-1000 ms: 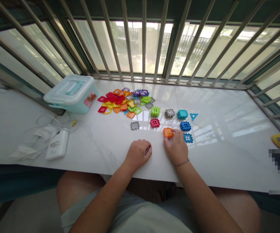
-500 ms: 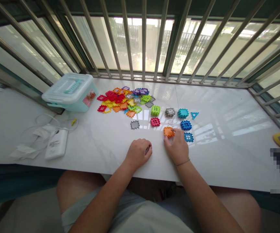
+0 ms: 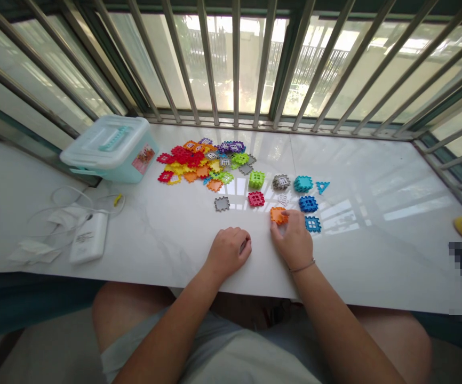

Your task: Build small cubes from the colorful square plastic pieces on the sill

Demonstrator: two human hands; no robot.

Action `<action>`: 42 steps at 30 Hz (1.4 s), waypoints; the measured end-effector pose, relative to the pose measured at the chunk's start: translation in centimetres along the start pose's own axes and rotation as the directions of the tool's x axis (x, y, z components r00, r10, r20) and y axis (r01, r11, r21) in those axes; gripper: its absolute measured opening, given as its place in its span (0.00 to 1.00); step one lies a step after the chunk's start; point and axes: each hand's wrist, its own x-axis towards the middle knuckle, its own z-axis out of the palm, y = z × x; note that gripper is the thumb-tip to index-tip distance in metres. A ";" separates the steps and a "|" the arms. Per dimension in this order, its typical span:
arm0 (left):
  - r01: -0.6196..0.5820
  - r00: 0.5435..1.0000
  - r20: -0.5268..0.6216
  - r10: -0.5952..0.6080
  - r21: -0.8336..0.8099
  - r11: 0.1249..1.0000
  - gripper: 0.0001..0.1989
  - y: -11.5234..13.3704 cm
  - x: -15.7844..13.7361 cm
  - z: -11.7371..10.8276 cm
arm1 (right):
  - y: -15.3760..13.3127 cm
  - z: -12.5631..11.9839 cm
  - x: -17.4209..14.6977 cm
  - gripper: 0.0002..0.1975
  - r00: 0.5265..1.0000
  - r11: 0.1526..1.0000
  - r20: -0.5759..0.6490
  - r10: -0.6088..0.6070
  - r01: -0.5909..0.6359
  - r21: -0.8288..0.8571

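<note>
My right hand (image 3: 294,240) has its thumb and fingers closed on the edges of an orange square building tile (image 3: 278,215) at the table. Curled on the tabletop to the left is my left hand (image 3: 230,249); a small dark patch shows inside its fingers, too hidden to name. Around them are a red tile stack (image 3: 256,199), a green stack (image 3: 256,179), a grey stack (image 3: 281,182), a teal stack (image 3: 303,184), a dark blue stack (image 3: 308,204) and blue window tiles (image 3: 313,224). A lone grey tile (image 3: 222,204) lies beyond my left hand.
A mixed heap of coloured tiles (image 3: 186,156) spreads at the back left, beside a lidded pale-blue box (image 3: 106,149). A white power bank (image 3: 89,237) with cables lies on the left. A teal triangle (image 3: 323,187) is at the right. Metal bars (image 3: 236,64) line the back edge.
The view has shifted slightly. Both hands keep their places and grips, and the tiles stay where they were.
</note>
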 end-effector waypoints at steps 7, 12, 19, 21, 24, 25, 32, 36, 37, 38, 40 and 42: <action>0.009 1.000 0.004 -0.009 -0.009 1.000 0.02 0.0 0.1 -0.1 | 0.1 0.1 0.1 0.18 1.000 1.000 0.008 0.007 -0.007 0.003; 0.010 1.000 0.007 -0.010 -0.011 1.000 0.02 0.0 0.1 -0.1 | 0.1 0.1 0.1 0.19 1.000 1.000 -0.003 0.016 -0.016 0.002; 0.014 1.000 0.010 -0.014 -0.007 1.000 0.02 0.0 0.0 0.0 | 0.0 0.1 0.1 0.18 1.000 1.000 -0.017 0.017 -0.017 0.011; 0.017 1.000 0.013 -0.017 -0.005 1.000 0.02 0.0 0.0 0.0 | 0.0 0.1 0.1 0.19 1.000 1.000 -0.013 0.020 -0.020 0.005; 0.016 1.000 0.015 -0.016 -0.002 1.000 0.02 0.0 0.1 0.0 | 0.1 0.1 0.1 0.19 1.000 1.000 -0.005 0.024 -0.024 0.001; 0.014 1.000 0.017 -0.014 0.000 1.000 0.02 0.0 0.1 0.0 | 0.1 0.1 0.1 0.19 1.000 1.000 0.001 0.025 -0.025 -0.001; 0.008 1.000 0.009 -0.008 0.003 1.000 0.02 0.0 0.0 0.0 | 0.0 0.0 0.1 0.19 0.999 0.999 0.019 0.039 -0.039 -0.013; 0.002 1.000 0.003 -0.002 0.001 1.000 0.02 0.0 0.0 0.1 | 0.0 0.1 0.1 0.19 0.999 1.000 0.015 0.030 -0.030 -0.003; 0.002 1.000 0.004 -0.002 0.002 1.000 0.02 0.0 0.0 0.0 | 0.1 0.1 0.1 0.19 0.999 1.000 0.015 0.029 -0.029 -0.002; 0.003 1.000 0.006 -0.003 0.003 1.000 0.02 0.0 0.0 0.0 | 0.1 0.1 0.1 0.19 0.999 1.000 0.015 0.028 -0.028 -0.001; 0.003 1.000 0.010 -0.003 0.004 1.000 0.02 0.0 0.0 0.0 | 0.1 0.1 0.1 0.19 0.999 1.000 0.013 0.030 -0.030 -0.002; 0.003 1.000 0.013 -0.004 0.005 1.000 0.02 0.0 0.0 -0.1 | 0.1 0.1 0.1 0.19 1.000 1.000 0.009 0.030 -0.030 0.002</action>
